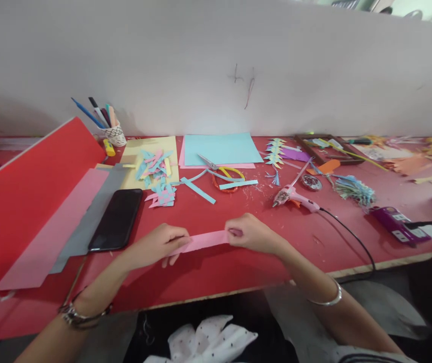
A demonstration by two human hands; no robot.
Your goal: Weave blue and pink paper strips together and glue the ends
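A pink paper strip [207, 241] stretches between my two hands, just above the red table near its front edge. My left hand [162, 244] pinches one end between thumb and fingers. At the other end my right hand [251, 233] is closed around the paper, its fingertips partly hidden. Beyond the hands lie scissors [231, 180] with red and yellow handles, partly covered by light blue paper strips [199, 190]. A small woven piece of pink and blue paper [164, 195] rests behind my left hand.
A black phone [116, 220] lies left of my left hand. To the right are a pink glue gun [295, 196] with a trailing cord and a purple power strip [399, 224]. Cut paper pieces [155, 165], blue sheets [221, 147] and a pen cup [114, 135] stand farther back.
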